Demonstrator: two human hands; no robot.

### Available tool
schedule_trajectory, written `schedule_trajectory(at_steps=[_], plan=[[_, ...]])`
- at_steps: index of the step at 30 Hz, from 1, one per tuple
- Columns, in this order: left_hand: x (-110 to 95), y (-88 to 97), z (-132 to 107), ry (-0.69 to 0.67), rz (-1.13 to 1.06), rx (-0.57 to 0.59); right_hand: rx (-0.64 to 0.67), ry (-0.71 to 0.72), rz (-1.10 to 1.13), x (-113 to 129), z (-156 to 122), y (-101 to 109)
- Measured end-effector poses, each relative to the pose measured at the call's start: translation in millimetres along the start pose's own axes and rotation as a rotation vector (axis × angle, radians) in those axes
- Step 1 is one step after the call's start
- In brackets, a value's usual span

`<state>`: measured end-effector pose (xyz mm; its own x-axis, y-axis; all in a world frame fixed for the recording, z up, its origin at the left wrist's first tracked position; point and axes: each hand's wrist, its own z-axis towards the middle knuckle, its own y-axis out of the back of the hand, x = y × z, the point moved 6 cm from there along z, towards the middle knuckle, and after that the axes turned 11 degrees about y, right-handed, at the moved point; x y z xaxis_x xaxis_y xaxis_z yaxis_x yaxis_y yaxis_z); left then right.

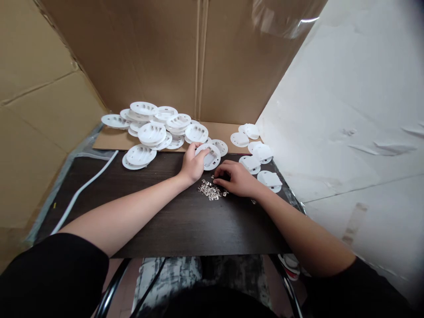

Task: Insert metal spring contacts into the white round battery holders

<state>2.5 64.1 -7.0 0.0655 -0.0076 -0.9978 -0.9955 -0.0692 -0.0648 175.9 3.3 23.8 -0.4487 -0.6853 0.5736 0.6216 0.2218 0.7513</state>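
Note:
My left hand (pixel 194 163) grips a round white plastic battery holder (pixel 212 161) by its left edge, thumb on top, its slotted side facing up. Close by on the right, my right hand (pixel 235 176) is bent over a small heap of shiny metal contact pieces (pixel 209 190). Its thumb and fingers are drawn together at the heap's upper edge. Whatever lies between those fingertips is too small and hidden to make out. Another white disc (pixel 219 147) lies just behind the held one.
Several white discs are stacked (pixel 152 132) at the back left, partly on a cardboard sheet (pixel 112 139). More discs with square covers (pixel 270 180) lie along the right edge. A white cable (pixel 86 185) crosses the dark table (pixel 198 234) at left. Cardboard walls (pixel 149 57) enclose the back and left.

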Motion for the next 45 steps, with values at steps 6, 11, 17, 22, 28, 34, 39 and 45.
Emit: schedule_trajectory(at_steps=[6, 11, 17, 22, 28, 34, 39, 45], plan=[[0.9, -0.3, 1.2, -0.010, 0.009, 0.006, -0.003, -0.010, 0.020, -1.2, 1.5, -4.4], [1.4, -0.8, 1.0, 0.006, -0.009, 0.011, 0.009, 0.006, -0.002, 0.2, 1.2, -4.8], [0.3, -1.1, 0.4, 0.015, -0.019, 0.018, 0.009, 0.032, -0.004, 0.8, 0.3, -4.3], [3.8, -0.1, 2.2, 0.024, -0.032, 0.009, -0.087, 0.009, -0.043, 2.4, 0.8, -6.8], [5.8, 0.9, 4.7, 0.002, -0.045, -0.002, -0.178, -0.056, -0.068, -0.2, 2.0, -16.7], [4.4, 0.0, 4.0, 0.004, -0.047, 0.004, -0.120, -0.085, -0.078, -2.5, 5.1, -17.6], [5.4, 0.7, 4.8, 0.024, -0.045, -0.007, -0.060, -0.069, -0.082, -1.0, 3.9, -15.1], [2.9, 1.2, 3.7, 0.065, -0.016, 0.019, -0.061, -0.025, -0.029, 6.6, 2.8, -10.9]])
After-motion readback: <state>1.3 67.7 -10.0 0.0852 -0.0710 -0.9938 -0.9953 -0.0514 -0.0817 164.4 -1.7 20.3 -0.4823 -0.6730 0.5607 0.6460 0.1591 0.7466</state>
